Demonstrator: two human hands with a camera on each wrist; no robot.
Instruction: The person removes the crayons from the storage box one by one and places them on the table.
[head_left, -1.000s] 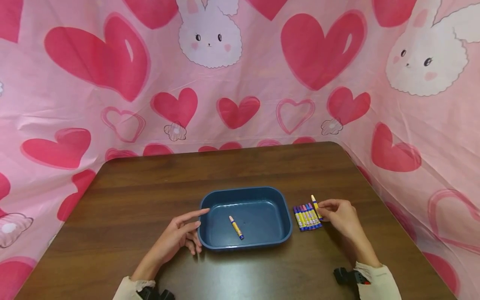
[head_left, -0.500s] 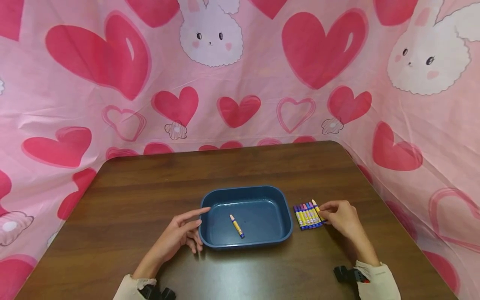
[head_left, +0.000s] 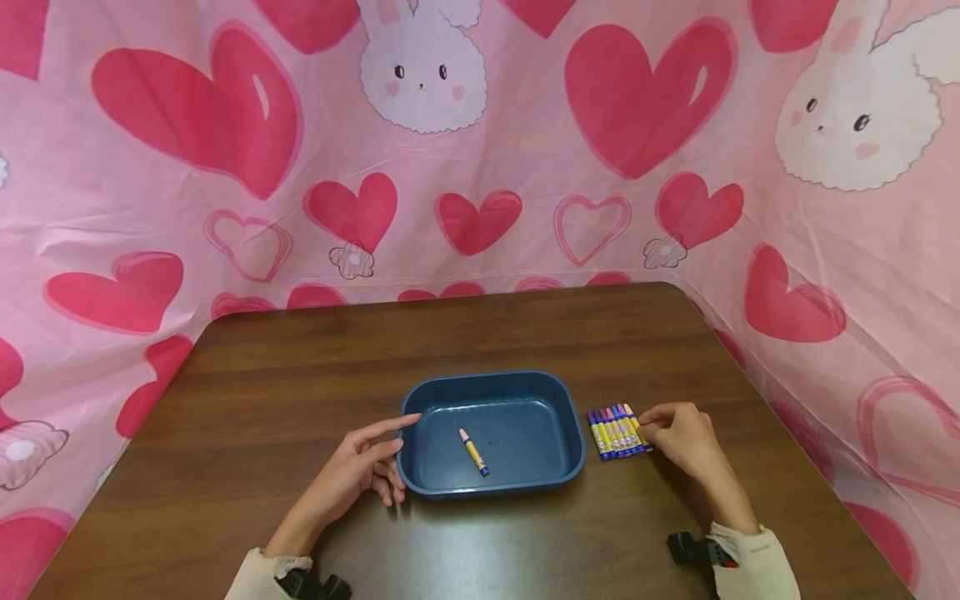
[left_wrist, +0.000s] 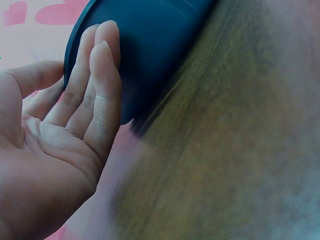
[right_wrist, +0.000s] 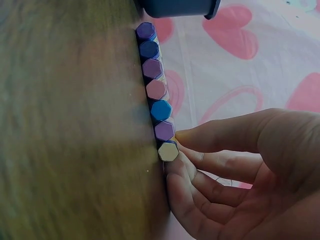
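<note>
My right hand [head_left: 684, 437] pinches a cream-ended crayon [right_wrist: 168, 151] between thumb and fingers. That crayon lies at the right end of a tight row of crayons [head_left: 615, 435], side by side on the table with yellow wrappers and blue bases. Purple, dark blue, pink and light blue ends show in the right wrist view. My left hand [head_left: 362, 460] touches the left rim of a dark blue tray [head_left: 491, 492], its index finger stretched over the edge and the other fingers loose along the outer wall. Inside the tray lies a single pale-pink-tipped crayon [head_left: 474, 454], slanted.
The brown wooden table [head_left: 300, 375] reaches back to a pink curtain [head_left: 480, 158] printed with hearts and rabbits. The crayon row sits a short way right of the tray. Both wrists wear black camera mounts [head_left: 697, 550].
The cream crayon has come down from standing out at an angle to lying level with the row, and my right hand has moved slightly with it. My left hand stays at the tray.
</note>
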